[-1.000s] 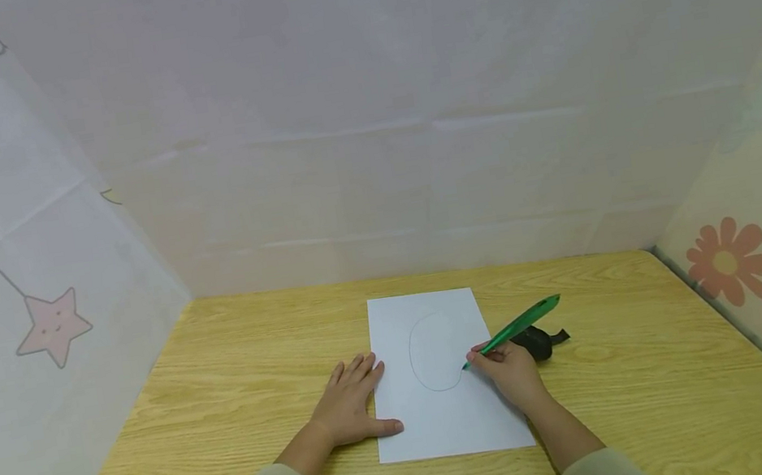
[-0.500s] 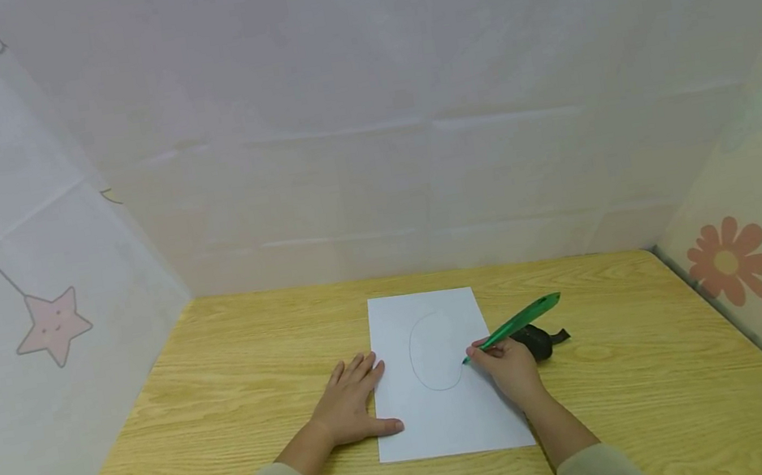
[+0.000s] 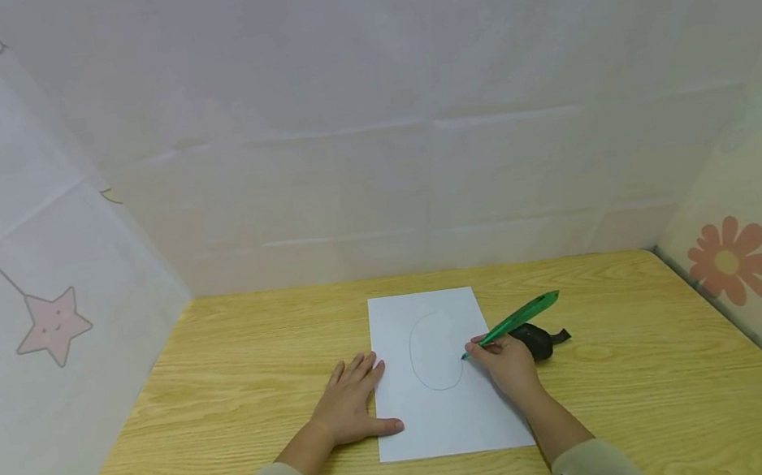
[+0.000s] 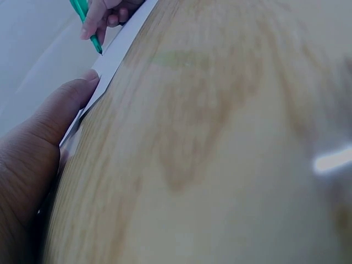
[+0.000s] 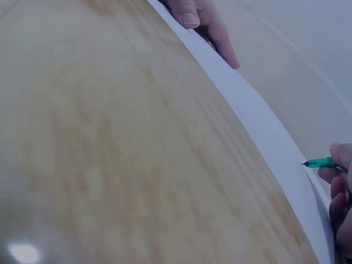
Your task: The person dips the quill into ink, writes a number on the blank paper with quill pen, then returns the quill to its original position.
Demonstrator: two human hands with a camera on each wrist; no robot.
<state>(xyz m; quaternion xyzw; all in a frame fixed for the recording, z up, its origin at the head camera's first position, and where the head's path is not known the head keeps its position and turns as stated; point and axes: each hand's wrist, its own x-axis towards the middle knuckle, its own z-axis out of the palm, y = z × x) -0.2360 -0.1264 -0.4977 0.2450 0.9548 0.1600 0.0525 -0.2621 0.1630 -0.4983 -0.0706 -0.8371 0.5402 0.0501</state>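
Observation:
A white sheet of paper (image 3: 431, 427) lies upright on the table, bearing a thin oval line that is open at its upper right. My left hand (image 3: 349, 406) rests flat on the sheet's left edge, fingers spread; its thumb (image 4: 77, 96) presses the paper in the left wrist view. Between thumb and fingers, my right hand (image 3: 512, 370) pinches a green pen (image 3: 522, 316) with a broad, leaf-like upper end. The pen's tip is at the right end of the drawn line. In the right wrist view the pen's dark point (image 5: 303, 164) shows against the paper.
Just behind my right hand sits a dark rounded object (image 3: 535, 342) with a short stalk-like end, partly hidden by the hand. The wooden table (image 3: 224, 376) stretches to both sides. Pale printed cloth (image 3: 368, 149) encloses its back and sides.
My right hand and the pen have moved slightly away from me, up the sheet, and the line's right side has grown longer. The left hand and the paper stay where they were.

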